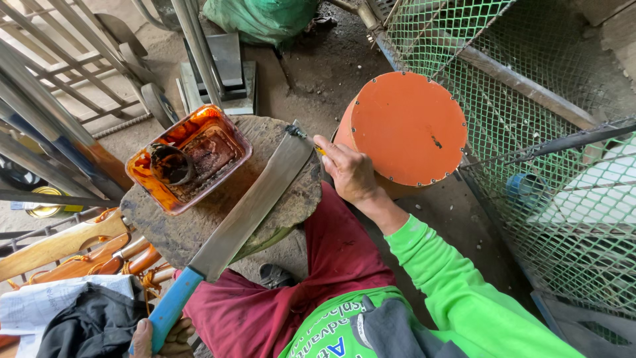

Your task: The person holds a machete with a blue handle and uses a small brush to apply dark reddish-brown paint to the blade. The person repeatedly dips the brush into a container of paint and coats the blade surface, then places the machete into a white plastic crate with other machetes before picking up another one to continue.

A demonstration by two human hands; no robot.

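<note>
My left hand grips the blue handle of a long cleaver, low at the bottom left. Its wide steel blade lies diagonally across a round wooden chopping block, tip pointing up right. My right hand rests at the block's right edge near the blade tip, fingers pinched on a small thin orange-yellow item that is mostly hidden. An orange plastic tub with dark residue and a small cup inside sits on the block's left side.
An orange round stool top stands just right of my right hand. Green wire mesh cage fills the right side. Metal bars and frames lie at left, a green sack at top, wooden handles, paper and cloth at bottom left.
</note>
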